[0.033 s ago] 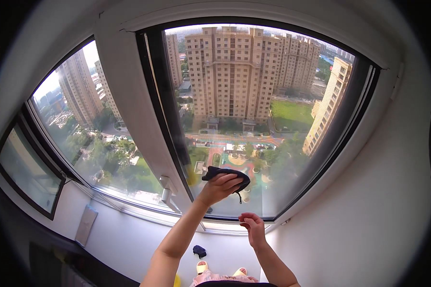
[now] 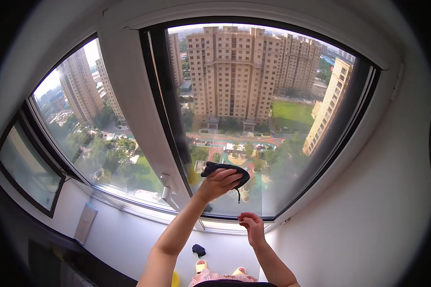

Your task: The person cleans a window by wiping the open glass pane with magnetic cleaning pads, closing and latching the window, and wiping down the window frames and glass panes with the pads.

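Far left: small dark-framed side pane (image 2: 28, 167), set lower than the rest. Next to it, a wide angled pane (image 2: 96, 129) looking onto tower blocks and trees. Below these, a white sill (image 2: 129, 203) and white wall; a flat pale panel (image 2: 85, 223) leans against the wall under the sill.

Centre-left: thick white window post (image 2: 129, 105), with a white handle (image 2: 167, 186) near its foot.

Centre: large dark-framed glass pane (image 2: 273, 110), showing tan high-rises and a courtyard far below. Left hand (image 2: 219, 183) is raised from the lower edge, fingers curled closed over a dark cloth (image 2: 227, 171). The cloth is bunched under the palm and appears pressed to the lower part of the large pane; a short dark cord hangs from its right edge.

Just below and right of it: right hand (image 2: 252, 224), fingers loosely bent, holding nothing, held near the lower frame of the pane; cannot tell if it touches the frame.

Bottom centre, on the floor: a small dark object (image 2: 198, 249), kind unclear, and yellow slippers (image 2: 202, 266).

Right: plain white wall (image 2: 378, 201).
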The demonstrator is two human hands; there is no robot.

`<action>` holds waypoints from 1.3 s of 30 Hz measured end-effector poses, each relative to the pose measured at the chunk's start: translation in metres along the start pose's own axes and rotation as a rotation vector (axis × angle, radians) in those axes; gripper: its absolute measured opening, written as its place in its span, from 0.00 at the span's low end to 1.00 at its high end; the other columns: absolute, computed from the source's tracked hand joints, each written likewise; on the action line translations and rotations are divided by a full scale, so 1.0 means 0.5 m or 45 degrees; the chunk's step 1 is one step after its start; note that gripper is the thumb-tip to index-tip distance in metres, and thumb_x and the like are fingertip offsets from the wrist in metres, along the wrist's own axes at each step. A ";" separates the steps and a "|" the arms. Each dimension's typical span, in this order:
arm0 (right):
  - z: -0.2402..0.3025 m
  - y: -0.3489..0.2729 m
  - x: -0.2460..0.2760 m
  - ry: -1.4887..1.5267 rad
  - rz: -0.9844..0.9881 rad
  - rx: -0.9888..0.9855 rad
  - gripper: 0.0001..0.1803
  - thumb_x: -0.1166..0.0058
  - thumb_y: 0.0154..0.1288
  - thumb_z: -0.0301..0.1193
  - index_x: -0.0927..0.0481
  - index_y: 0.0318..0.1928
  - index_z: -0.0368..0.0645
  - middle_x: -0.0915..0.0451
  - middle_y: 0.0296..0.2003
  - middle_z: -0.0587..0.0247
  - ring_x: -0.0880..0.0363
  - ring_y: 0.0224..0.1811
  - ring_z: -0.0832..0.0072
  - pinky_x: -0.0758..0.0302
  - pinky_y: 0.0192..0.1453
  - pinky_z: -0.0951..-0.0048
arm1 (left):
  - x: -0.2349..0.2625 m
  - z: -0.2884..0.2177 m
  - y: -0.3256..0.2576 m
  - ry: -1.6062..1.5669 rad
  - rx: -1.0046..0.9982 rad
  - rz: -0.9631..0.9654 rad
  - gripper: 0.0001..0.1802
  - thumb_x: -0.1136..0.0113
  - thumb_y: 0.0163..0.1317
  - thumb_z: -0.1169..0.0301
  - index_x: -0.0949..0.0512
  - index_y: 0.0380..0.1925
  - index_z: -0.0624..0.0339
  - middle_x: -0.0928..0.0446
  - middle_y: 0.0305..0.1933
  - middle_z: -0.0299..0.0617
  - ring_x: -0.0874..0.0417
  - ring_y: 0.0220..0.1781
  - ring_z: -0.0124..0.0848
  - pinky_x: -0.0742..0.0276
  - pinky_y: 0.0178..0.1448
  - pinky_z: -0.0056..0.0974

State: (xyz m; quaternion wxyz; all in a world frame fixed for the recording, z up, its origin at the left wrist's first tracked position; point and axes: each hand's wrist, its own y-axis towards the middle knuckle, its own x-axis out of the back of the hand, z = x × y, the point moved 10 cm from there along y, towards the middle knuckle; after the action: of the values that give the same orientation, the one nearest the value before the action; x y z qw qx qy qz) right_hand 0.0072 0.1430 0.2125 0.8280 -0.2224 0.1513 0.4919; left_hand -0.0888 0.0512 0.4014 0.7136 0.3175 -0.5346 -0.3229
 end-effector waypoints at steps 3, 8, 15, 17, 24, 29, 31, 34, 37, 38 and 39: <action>-0.005 -0.004 -0.023 -0.010 0.026 -0.007 0.10 0.56 0.60 0.21 0.22 0.39 0.37 0.20 0.36 0.58 0.23 0.39 0.73 0.26 0.46 0.74 | 0.160 0.072 0.121 0.175 -0.046 -0.228 0.11 0.38 0.45 0.72 0.21 0.32 0.48 0.24 0.50 0.28 0.27 0.55 0.31 0.28 0.52 0.37; 0.002 0.000 -0.040 -0.037 0.077 -0.011 0.10 0.56 0.60 0.20 0.22 0.39 0.37 0.20 0.36 0.58 0.23 0.39 0.73 0.26 0.46 0.74 | 0.449 0.191 0.370 0.412 -0.042 -0.746 0.18 0.48 0.35 0.85 0.18 0.25 0.53 0.20 0.43 0.37 0.24 0.51 0.42 0.28 0.52 0.43; -0.044 0.017 -0.050 -0.033 0.071 -0.093 0.10 0.56 0.60 0.20 0.22 0.39 0.38 0.20 0.35 0.59 0.22 0.40 0.72 0.26 0.46 0.74 | 0.318 0.142 0.164 0.466 0.216 -0.764 0.15 0.45 0.35 0.77 0.17 0.26 0.51 0.21 0.43 0.39 0.24 0.47 0.40 0.29 0.51 0.40; -0.046 0.017 -0.043 -0.040 0.085 -0.089 0.10 0.56 0.60 0.20 0.22 0.39 0.37 0.20 0.36 0.59 0.22 0.40 0.73 0.26 0.46 0.74 | 0.233 0.118 0.027 0.457 0.398 -0.648 0.17 0.44 0.39 0.77 0.16 0.31 0.47 0.22 0.45 0.37 0.25 0.49 0.38 0.29 0.52 0.39; -0.044 -0.006 -0.059 -0.069 0.138 -0.106 0.10 0.55 0.61 0.21 0.21 0.39 0.38 0.19 0.35 0.60 0.22 0.40 0.75 0.27 0.47 0.75 | 0.162 0.099 -0.144 0.215 0.884 -0.588 0.22 0.44 0.35 0.85 0.15 0.31 0.48 0.25 0.46 0.42 0.26 0.49 0.43 0.33 0.57 0.42; -0.039 -0.013 -0.069 -0.062 0.160 -0.118 0.09 0.55 0.61 0.21 0.21 0.39 0.38 0.19 0.36 0.59 0.22 0.42 0.74 0.28 0.47 0.75 | 0.397 0.171 0.097 0.729 0.726 -0.756 0.23 0.46 0.44 0.83 0.21 0.44 0.57 0.26 0.53 0.44 0.27 0.49 0.43 0.34 0.55 0.42; -0.056 -0.016 -0.088 -0.034 0.212 -0.148 0.09 0.55 0.61 0.21 0.21 0.39 0.38 0.19 0.37 0.59 0.22 0.42 0.74 0.28 0.48 0.74 | 0.386 0.178 0.126 0.871 0.653 -0.637 0.23 0.45 0.45 0.82 0.20 0.44 0.54 0.25 0.52 0.41 0.26 0.49 0.41 0.30 0.53 0.42; -0.087 -0.010 -0.084 -0.041 0.228 -0.196 0.09 0.55 0.61 0.21 0.21 0.39 0.38 0.19 0.37 0.59 0.22 0.42 0.74 0.28 0.48 0.74 | 0.294 0.165 0.046 0.849 0.729 -0.619 0.22 0.46 0.47 0.82 0.20 0.43 0.53 0.24 0.51 0.40 0.26 0.49 0.41 0.30 0.54 0.42; -0.111 -0.014 -0.073 -0.079 0.238 -0.243 0.10 0.55 0.61 0.21 0.21 0.40 0.38 0.19 0.37 0.59 0.22 0.42 0.74 0.27 0.48 0.74 | 0.169 0.115 -0.123 0.783 0.954 -0.556 0.19 0.50 0.50 0.81 0.20 0.43 0.54 0.26 0.53 0.43 0.28 0.50 0.42 0.32 0.56 0.43; -0.115 -0.017 -0.065 -0.107 0.248 -0.260 0.10 0.55 0.61 0.21 0.22 0.40 0.38 0.19 0.37 0.59 0.22 0.42 0.74 0.27 0.47 0.74 | 0.120 0.095 -0.188 0.739 1.008 -0.476 0.20 0.50 0.49 0.80 0.22 0.44 0.54 0.28 0.54 0.44 0.29 0.51 0.45 0.34 0.57 0.46; -0.124 -0.020 -0.052 -0.128 0.220 -0.292 0.10 0.55 0.61 0.22 0.22 0.40 0.38 0.19 0.37 0.59 0.22 0.42 0.74 0.27 0.47 0.74 | 0.076 0.079 -0.248 0.717 1.018 -0.449 0.24 0.48 0.45 0.80 0.24 0.46 0.55 0.29 0.54 0.47 0.30 0.51 0.47 0.36 0.57 0.49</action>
State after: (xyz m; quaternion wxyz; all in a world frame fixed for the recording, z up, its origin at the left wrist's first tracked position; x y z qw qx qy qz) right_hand 0.0020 0.0873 0.1741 0.7583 -0.2768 0.0712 0.5858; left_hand -0.1338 -0.0568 0.3324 0.5874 0.7252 -0.3417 -0.1109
